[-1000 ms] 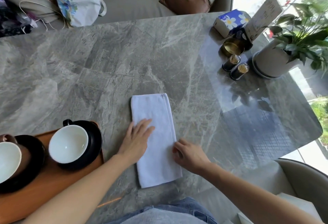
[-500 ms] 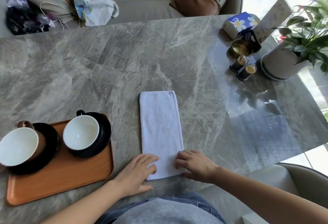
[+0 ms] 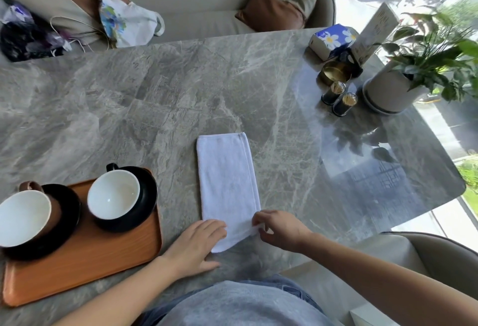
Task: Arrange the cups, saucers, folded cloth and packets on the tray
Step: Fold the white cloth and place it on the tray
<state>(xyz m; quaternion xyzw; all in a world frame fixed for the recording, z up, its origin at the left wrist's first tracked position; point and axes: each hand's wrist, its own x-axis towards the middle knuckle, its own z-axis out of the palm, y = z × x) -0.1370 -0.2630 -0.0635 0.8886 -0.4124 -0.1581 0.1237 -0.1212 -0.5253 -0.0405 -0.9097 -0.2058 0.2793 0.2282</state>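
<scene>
White folded cloth point(image 3: 227, 186) lies flat on the counter point(image 3: 155, 98), running away from both hands, near end under them. Left hand point(image 3: 198, 244) open, palm down, fingers pressing the near-left corner. Right hand point(image 3: 280, 228) pinches the near-right corner, which is lifted slightly off the surface. Cloth is soft, light, floppy; it'll sag and unfold if lifted by one corner, so take both near corners or slide a flat palm under the middle. Tray point(image 3: 85, 256) just left of the left hand, both cups on saucers there: black one point(image 3: 113, 195), brown one point(image 3: 23, 218), fragile. No packets visible
</scene>
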